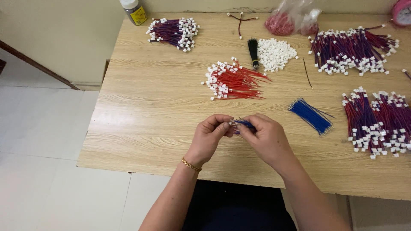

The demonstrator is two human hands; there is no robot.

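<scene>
Head view: a light wood-grain table (pixel 141 107) fills most of the frame, set against a pale wall at its far edge, with white floor tiles (pixel 38 141) to the left and below. Both hands meet over the near middle of the table. The left hand (pixel 209 134), with a gold bracelet at the wrist, has its grip pinched nearly closed on the end of a short blue wire (pixel 245 123); the right hand (pixel 267 139) has its fingers curled closed around the same wire, which runs between the two hands just above the tabletop.

Beyond the hands lies a fan of red wires with white connectors (pixel 233 80), then a heap of loose white connectors (pixel 276 53) beside a black wire bundle (pixel 253 52). A blue wire bundle (pixel 311 114) lies to the right. Red-and-blue finished bundles (pixel 379 124) sit at the right edge, with others along the far side.
</scene>
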